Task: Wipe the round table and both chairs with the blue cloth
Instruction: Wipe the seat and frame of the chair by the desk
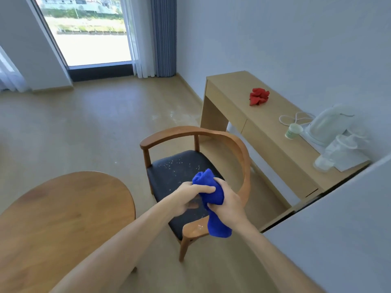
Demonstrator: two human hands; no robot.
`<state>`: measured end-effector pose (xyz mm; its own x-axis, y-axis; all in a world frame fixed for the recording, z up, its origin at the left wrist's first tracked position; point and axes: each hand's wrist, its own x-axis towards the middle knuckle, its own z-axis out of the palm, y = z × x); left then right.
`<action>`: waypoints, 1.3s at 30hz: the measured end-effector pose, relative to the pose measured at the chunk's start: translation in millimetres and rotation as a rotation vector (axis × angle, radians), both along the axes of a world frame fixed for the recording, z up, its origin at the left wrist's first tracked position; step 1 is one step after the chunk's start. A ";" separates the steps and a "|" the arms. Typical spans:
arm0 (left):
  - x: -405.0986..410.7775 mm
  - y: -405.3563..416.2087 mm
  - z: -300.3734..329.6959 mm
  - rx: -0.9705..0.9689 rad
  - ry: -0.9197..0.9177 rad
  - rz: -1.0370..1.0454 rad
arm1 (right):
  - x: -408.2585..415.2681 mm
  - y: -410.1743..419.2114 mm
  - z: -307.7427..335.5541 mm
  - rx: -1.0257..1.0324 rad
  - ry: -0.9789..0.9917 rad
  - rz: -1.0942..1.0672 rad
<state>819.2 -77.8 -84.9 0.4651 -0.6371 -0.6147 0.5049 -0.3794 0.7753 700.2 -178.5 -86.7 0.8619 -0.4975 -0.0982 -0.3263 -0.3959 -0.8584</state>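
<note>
both hands are up over the chair (196,166) with the blue cloth (211,199) bunched between them, not touching the seat as far as i can tell. the right hand (227,203) has its fingers wrapped round the middle of the cloth, one tail hanging below the fist and a wad sticking out above; the left hand (190,196) pinches the upper part with thumb and curled fingers, as if regathering or folding it. the dark seat cushion underneath is dotted with pale specks, and a few more show on the near wooden arm, so my guess is the chair is not yet wiped. the round table (63,218) sits to the left, close to the chair but apart from it; its top looks plain from here, though i cannot say whether it has been done. only one chair is in view; the other is out of sight. what could go wrong: a cloth kept in a tight roll like this would touch the seat with a small patch and likely push the specks about or flick them onto the floor (84,127) rather than pick them up. the dangling tail could also drag over the armrest and scatter crumbs. along the wall, the desk (264,132) carries a red cloth (259,96), a kettle (330,123) and a cup (293,131); picking up the red one by mistake would miss the task.
</note>
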 end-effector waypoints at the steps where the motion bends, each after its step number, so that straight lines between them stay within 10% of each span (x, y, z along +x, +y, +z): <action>1: 9.5 -6.6 -0.8 -0.005 -0.002 -0.062 | 4.8 -14.0 -1.0 -0.007 0.003 0.018; 5: 48.8 -22.8 -16.2 0.075 -0.200 -0.256 | 30.9 -64.2 -9.7 -0.053 0.049 0.107; 11: 106.2 -13.3 -93.8 0.680 -0.877 -0.205 | 91.3 -126.4 -34.7 -0.236 0.164 0.288; 39: 261.0 -52.5 -435.5 1.108 -0.833 -0.184 | 421.5 -229.2 -357.2 -0.587 0.193 0.898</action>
